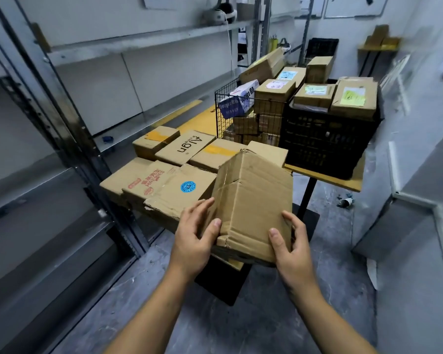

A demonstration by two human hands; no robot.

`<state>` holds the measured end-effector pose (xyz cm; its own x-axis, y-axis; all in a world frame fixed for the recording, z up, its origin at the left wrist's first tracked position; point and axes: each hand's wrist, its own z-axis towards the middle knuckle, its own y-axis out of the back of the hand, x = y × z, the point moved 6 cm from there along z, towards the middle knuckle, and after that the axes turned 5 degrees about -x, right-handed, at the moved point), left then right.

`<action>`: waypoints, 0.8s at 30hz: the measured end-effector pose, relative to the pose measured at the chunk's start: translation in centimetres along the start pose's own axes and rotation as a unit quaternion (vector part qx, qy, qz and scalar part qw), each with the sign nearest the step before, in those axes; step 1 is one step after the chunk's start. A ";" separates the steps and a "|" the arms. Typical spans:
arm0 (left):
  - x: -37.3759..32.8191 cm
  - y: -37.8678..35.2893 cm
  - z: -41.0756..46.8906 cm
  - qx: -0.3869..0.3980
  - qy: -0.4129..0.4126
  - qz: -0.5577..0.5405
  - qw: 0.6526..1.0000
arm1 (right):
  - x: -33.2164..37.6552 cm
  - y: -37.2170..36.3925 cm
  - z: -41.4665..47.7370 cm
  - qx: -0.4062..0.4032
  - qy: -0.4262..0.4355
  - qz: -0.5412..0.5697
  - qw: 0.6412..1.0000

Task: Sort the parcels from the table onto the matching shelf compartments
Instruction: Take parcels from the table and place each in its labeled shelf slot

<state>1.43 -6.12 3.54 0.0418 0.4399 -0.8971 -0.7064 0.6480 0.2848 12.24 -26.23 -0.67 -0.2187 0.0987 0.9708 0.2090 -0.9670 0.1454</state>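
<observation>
- We see the left hand [197,235] clamped on the near left corner of a cardboard parcel [252,198], with the thumb lying on the top face and the fingers spread along the left side.
- The right hand [292,242] grips the near right corner the same way, thumb on top and fingers curled round the right edge.
- The parcel is a plain brown corrugated box. It is creased and dented, with clear tape along its seams and a torn far corner.
- We find it held tilted over the near end of the counter [327,180]. We cannot tell whether its far end rests on the boxes behind.
- Just left of it lies a flat box with a round blue sticker [169,187], red print and a ragged near edge.
- Beyond that sits a box printed "Align" [189,146], among other taped cartons.
- Farther back a black wire basket [230,98] holds stacked cartons, and beside it a black plastic crate [325,144] carries labelled boxes on top.
- To the left stands a grey metal shelf [138,42] with dark perforated uprights.
- Below us the floor [241,320] is mottled grey concrete.
</observation>
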 end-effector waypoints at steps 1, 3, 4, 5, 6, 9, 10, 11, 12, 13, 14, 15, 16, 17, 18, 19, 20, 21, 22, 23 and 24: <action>0.3 0.2 -0.3 0.005 0.028 -0.009 1.000 | 0.3 -0.1 -0.2 0.010 0.011 0.007 1.000; 0.3 0.6 -1.3 0.024 0.072 -0.063 0.995 | 1.1 -0.5 -0.7 0.035 0.031 0.021 0.999; 0.2 0.9 -1.8 0.029 0.088 -0.102 0.990 | 1.5 -0.8 -0.9 0.046 0.042 0.026 0.998; 0.0 1.5 -2.3 0.026 0.097 -0.134 0.986 | 2.1 -1.2 -1.1 0.059 0.054 0.028 0.996; -0.3 2.3 -2.8 0.016 0.098 -0.148 0.984 | 2.7 -1.7 -1.3 0.071 0.066 0.024 0.995; -1.3 5.4 -4.2 -0.038 0.076 -0.158 0.984 | 4.4 -4.0 -1.8 0.113 0.114 -0.009 0.987; -1.6 6.7 -4.6 -0.067 0.066 -0.155 0.983 | 5.0 -4.9 -2.0 0.123 0.127 -0.028 0.984; -1.9 8.0 -5.1 -0.097 0.054 -0.137 0.984 | 5.7 -6.0 -2.3 0.132 0.135 -0.047 0.981; -2.1 9.3 -5.7 -0.127 0.042 -0.101 0.986 | 6.6 -7.2 -2.6 0.142 0.142 -0.062 0.978; -2.2 10.5 -6.1 -0.154 0.034 -0.053 0.986 | 7.5 -8.5 -3.0 0.159 0.146 -0.068 0.974; -2.3 11.8 -6.7 -0.180 0.027 -0.002 0.983 | 8.4 -10.1 -3.7 0.190 0.143 -0.060 0.969; -2.4 13.0 -7.2 -0.204 0.021 0.043 0.978 | 9.2 -11.8 -4.5 0.232 0.130 -0.038 0.963; -2.5 14.3 -7.9 -0.228 0.011 0.078 0.970 | 9.9 -13.6 -5.4 0.273 0.114 -0.006 0.955; -2.8 15.5 -8.5 -0.249 -0.001 0.109 0.962 | 10.6 -15.3 -6.4 0.305 0.099 0.023 0.947; -3.1 16.7 -9.0 -0.264 -0.011 0.137 0.955 | 11.3 -16.9 -7.4 0.325 0.088 0.046 0.941; -3.3 17.9 -9.4 -0.273 -0.015 0.159 0.949 | 12.0 -18.4 -8.5 0.339 0.079 0.067 0.935; -3.3 19.2 -9.9 -0.279 -0.017 0.173 0.944 | 12.7 -19.9 -9.5 0.342 0.072 0.080 0.933; -3.3 20.5 -10.5 -0.281 -0.020 0.181 0.942 | 13.3 -21.2 -10.4 0.339 0.065 0.093 0.934; -3.4 22.0 -11.1 -0.280 -0.024 0.184 0.942 | 13.7 -22.5 -11.0 0.332 0.061 0.107 0.935; -3.3 23.5 -11.7 -0.278 -0.026 0.176 0.944 | 14.0 -23.8 -11.7 0.329 0.053 0.125 0.935; -3.1 25.2 -12.4 -0.274 -0.021 0.141 0.951 | 14.2 -25.1 -12.4 0.332 0.039 0.148 0.931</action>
<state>-25.22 1.13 9.27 -0.1843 0.5809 -0.7928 -0.9555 0.0833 0.2831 -7.88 -3.48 7.09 -0.1202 -0.1919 0.9740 0.8084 -0.5884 -0.0162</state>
